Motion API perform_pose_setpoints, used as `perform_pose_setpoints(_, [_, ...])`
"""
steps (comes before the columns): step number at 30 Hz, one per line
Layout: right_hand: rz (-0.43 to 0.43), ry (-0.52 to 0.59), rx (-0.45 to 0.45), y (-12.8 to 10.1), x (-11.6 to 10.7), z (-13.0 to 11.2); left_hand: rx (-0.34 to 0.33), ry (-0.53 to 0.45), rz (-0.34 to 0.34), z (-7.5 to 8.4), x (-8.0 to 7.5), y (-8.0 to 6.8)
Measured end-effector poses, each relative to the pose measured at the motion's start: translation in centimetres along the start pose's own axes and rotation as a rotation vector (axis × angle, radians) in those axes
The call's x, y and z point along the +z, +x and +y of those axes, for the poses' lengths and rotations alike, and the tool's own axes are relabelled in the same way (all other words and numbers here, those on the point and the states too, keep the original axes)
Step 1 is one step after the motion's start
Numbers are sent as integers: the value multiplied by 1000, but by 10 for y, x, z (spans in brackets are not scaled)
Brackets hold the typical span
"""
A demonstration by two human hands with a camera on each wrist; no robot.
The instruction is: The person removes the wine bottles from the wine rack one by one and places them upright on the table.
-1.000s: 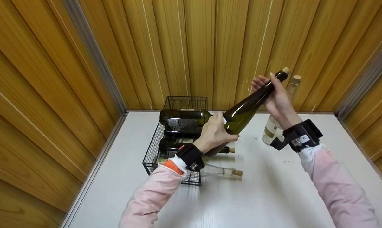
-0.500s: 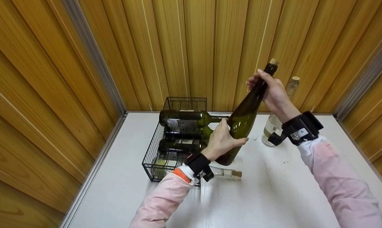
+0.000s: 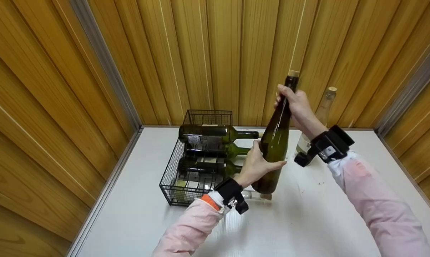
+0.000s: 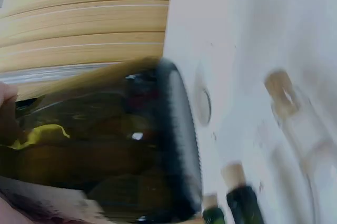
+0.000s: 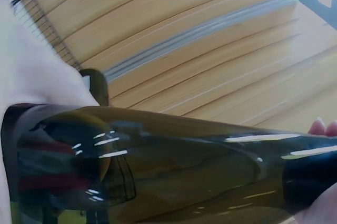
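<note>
A tall dark green wine bottle (image 3: 276, 137) with a cork in its mouth is held nearly upright, leaning a little to the right, in front of the rack's right side. My left hand (image 3: 256, 165) grips its lower body, thumb across the near side. Around the neck, just under the cork, curl the fingers of my right hand (image 3: 297, 107). In the left wrist view the base of the green bottle (image 4: 131, 140) hangs over the white table. Its body (image 5: 184, 166) fills the lower part of the right wrist view, fingertips showing at the neck end.
Left of the hands, a black wire rack (image 3: 170, 189) holds several bottles lying with necks to the right, including a green one (image 3: 207, 134) on top. A clear corked bottle (image 3: 323, 114) stands behind my right wrist. Wooden panel walls (image 3: 215, 53) enclose the white table (image 3: 129, 214).
The green bottle has swung from a strong slant to nearly upright, its base moving down. My right hand has moved left and closed around the neck; my left has moved slightly right and toward me.
</note>
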State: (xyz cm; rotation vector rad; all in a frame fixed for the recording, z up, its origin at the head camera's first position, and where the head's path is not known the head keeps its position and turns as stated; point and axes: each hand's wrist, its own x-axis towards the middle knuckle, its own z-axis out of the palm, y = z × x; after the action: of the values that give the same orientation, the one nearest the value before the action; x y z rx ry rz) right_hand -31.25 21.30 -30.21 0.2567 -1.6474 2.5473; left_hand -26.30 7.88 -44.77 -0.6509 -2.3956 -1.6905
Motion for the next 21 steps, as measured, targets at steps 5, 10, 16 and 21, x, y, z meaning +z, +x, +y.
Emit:
perform_pose_setpoints(5, [-56,-116,-43,-1,5,7,-18,-92,9,-4,8,-3])
perform_pose_setpoints(10, [-66,-163,-94,-2,6,11,-27,-110,22,-8,14,-5])
perform_pose_setpoints(16, [-90,-202,-143,-3,6,18,-68,-91,24,-10,16,-5])
perform_pose_setpoints(21, [-93,-206,-164,-4,4,24,-108,-73,8,-11,16,-5])
